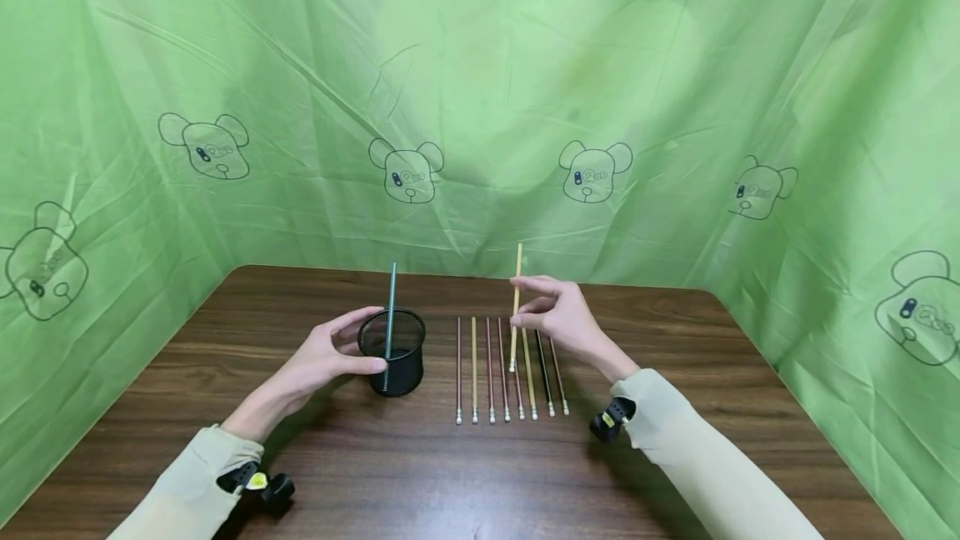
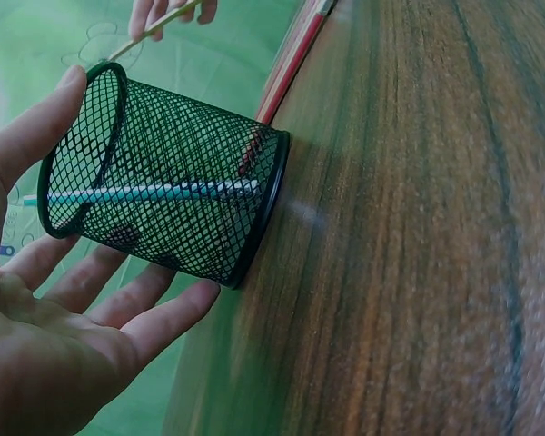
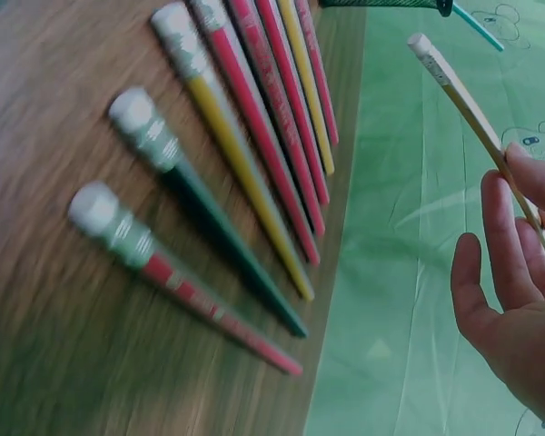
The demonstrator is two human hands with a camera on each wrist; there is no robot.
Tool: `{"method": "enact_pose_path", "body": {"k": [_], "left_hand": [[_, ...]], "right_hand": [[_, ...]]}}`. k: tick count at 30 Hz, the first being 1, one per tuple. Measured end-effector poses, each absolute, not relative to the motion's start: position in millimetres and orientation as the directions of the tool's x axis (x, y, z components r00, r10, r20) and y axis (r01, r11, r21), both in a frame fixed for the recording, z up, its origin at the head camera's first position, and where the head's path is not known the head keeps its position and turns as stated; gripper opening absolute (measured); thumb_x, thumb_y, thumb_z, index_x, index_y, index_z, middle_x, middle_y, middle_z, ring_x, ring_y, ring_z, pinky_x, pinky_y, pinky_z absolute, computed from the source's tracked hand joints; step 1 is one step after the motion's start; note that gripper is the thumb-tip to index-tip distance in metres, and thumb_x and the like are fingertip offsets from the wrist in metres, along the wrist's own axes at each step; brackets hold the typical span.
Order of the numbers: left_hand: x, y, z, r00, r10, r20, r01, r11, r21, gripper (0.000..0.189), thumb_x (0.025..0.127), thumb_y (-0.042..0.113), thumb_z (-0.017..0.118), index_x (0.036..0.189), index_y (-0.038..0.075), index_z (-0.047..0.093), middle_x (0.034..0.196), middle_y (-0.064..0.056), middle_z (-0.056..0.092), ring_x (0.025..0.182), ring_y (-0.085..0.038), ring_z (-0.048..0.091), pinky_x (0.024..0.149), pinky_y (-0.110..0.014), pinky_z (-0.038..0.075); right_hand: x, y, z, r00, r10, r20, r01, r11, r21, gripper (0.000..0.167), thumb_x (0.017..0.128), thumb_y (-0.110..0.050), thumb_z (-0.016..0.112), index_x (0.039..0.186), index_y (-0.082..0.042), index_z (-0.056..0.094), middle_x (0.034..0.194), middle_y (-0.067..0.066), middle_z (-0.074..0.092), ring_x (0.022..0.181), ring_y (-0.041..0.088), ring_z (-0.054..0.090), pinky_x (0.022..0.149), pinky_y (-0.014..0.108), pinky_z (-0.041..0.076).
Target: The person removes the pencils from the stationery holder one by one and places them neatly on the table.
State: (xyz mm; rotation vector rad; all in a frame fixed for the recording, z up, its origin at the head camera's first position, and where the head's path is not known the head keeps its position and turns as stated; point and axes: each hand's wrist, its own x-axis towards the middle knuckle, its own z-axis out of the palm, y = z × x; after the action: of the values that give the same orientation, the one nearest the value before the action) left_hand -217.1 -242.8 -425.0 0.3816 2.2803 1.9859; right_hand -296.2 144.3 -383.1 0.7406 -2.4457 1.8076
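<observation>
A black mesh pencil cup [image 1: 406,373] stands upright on the table, and my left hand [image 1: 318,361] holds it from the left with the thumb in front and fingers round the far side. One teal pencil [image 1: 392,298] leans inside the cup. My right hand [image 1: 566,319] pinches a yellow pencil [image 1: 519,261] between thumb and fingers, raised nearly upright with its white eraser end [image 3: 420,44] down. Below that hand lies a row of several pencils, red, yellow and one dark pencil [image 3: 222,232], their eraser ends towards me.
The brown wooden table [image 1: 375,473] ends at the back against a green cloth [image 1: 480,65] printed with bear heads. Cloth also hangs on the left and right sides. The pencil row lies just right of the cup.
</observation>
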Motion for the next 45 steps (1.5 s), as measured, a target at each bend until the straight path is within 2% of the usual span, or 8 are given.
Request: {"method": "enact_pose_path", "body": {"k": [20,26,33,38,45], "left_hand": [[-218,-244,-428,-0.964,0.25,0.089,0.121,0.117,0.986,0.087,0.085,0.008,0.089,0.159,0.007,0.044,0.148,-0.024,0.057,0.133,-0.044,0.056,0.096,-0.028,0.052],[-218,-244,-428,-0.963,0.253,0.092,0.125,0.12,0.985,0.087,0.085,0.008,0.089,0.159,0.007,0.044,0.148,-0.024,0.056,0.134,-0.043,0.056,0.096,-0.028,0.052],[-218,-244,-427,-0.964,0.248,0.093,0.129,0.134,0.983,0.087,0.085,0.01,0.089,0.159,0.007,0.044,0.147,-0.021,0.059,0.134,-0.043,0.056,0.096,-0.027,0.051],[-217,-243,-426,-0.964,0.249,0.094,0.128,0.122,0.984,0.086,0.085,0.008,0.089,0.159,0.007,0.045,0.146,-0.024,0.058,0.133,-0.043,0.057,0.095,-0.028,0.052],[-218,-243,-428,-0.962,0.252,0.102,0.132,0.105,0.986,0.086,0.085,0.006,0.088,0.159,0.007,0.044,0.147,-0.027,0.056,0.132,-0.043,0.058,0.095,-0.028,0.052]], "right_hand": [[-291,209,-401,-0.916,-0.367,0.161,-0.283,0.309,-0.908,0.064,0.083,0.007,0.084,0.143,0.005,0.061,0.149,0.023,0.056,0.098,0.034,0.075,0.084,0.032,0.06],[-292,225,-408,-0.916,-0.378,0.133,-0.271,0.338,-0.901,0.063,0.083,0.008,0.083,0.142,0.004,0.063,0.147,0.024,0.057,0.097,0.032,0.076,0.085,0.031,0.059],[-291,239,-414,-0.902,-0.426,0.064,-0.2,0.282,-0.938,0.062,0.087,0.012,0.077,0.145,0.013,0.054,0.149,0.034,0.05,0.099,0.038,0.075,0.086,0.035,0.06],[-294,243,-421,-0.9,-0.435,0.008,-0.146,0.286,-0.947,0.064,0.088,0.013,0.075,0.147,0.016,0.05,0.146,0.038,0.051,0.092,0.026,0.077,0.08,0.034,0.061],[-297,243,-424,-0.892,-0.45,-0.03,-0.152,0.363,-0.919,0.062,0.086,0.011,0.078,0.143,0.015,0.055,0.138,0.037,0.058,0.081,0.019,0.074,0.071,0.04,0.062]]}}
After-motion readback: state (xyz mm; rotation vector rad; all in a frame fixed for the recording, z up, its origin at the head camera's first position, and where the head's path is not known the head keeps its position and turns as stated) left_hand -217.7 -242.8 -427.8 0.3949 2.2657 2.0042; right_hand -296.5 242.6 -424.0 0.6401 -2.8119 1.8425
